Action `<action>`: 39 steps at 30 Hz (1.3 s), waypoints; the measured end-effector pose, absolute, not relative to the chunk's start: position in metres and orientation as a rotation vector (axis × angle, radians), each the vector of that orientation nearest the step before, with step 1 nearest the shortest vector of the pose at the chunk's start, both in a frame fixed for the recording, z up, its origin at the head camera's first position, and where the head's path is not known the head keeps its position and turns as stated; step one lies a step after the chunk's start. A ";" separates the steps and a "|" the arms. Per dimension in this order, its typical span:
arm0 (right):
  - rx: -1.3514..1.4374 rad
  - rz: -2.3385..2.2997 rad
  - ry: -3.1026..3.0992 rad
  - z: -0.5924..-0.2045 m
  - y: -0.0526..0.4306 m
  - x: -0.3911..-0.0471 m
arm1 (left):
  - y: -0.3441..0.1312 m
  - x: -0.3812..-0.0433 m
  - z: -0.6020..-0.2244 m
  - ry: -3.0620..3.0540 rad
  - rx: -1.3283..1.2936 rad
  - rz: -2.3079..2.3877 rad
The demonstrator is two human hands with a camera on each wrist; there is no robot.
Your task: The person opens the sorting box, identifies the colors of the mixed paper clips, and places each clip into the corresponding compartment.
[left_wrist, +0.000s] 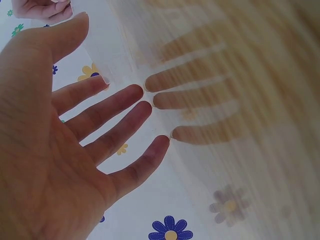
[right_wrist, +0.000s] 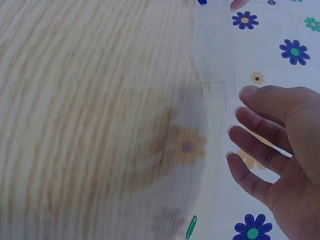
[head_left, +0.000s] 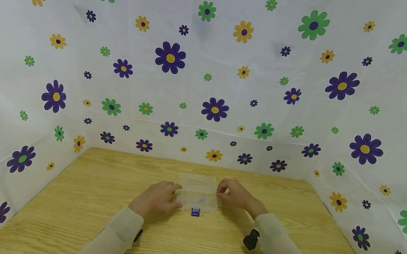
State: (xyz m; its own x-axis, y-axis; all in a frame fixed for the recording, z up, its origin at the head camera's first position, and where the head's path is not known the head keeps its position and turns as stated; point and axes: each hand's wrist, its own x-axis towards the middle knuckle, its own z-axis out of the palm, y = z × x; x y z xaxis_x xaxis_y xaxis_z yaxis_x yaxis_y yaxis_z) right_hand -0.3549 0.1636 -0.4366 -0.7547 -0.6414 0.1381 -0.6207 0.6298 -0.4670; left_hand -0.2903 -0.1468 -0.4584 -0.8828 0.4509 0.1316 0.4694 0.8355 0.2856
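A clear plastic box (head_left: 190,204) sits on the table with its lid (head_left: 197,182) folded back behind it. Its tray is divided, and a small bluish patch shows in the right part. My left hand (head_left: 160,197) is at the box's left side, fingers extended and thumb near the front left corner. On the other side, my right hand (head_left: 236,195) is beside the right edge, fingers loosely bent, with nothing seen between them. A small dark blue piece (head_left: 195,212), perhaps a clip, is at the box's front edge. In the right wrist view a green paper clip (right_wrist: 191,227) lies near my fingers.
The wood-grain table (head_left: 182,242) is shiny and mirrors my hands in the wrist views. White flowered sheeting (head_left: 206,88) rises behind the table and along its left and right sides. A black wrist camera (head_left: 251,239) hangs under my right sleeve.
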 end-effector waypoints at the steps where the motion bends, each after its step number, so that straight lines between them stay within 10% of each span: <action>1: -1.094 -0.774 2.800 -0.436 0.164 -0.355 | -0.147 -0.290 -0.458 -2.953 -0.740 -0.482; 39: -0.986 -0.677 2.880 -0.429 0.256 -0.355 | -0.147 -0.291 -0.458 -2.954 -0.754 -0.495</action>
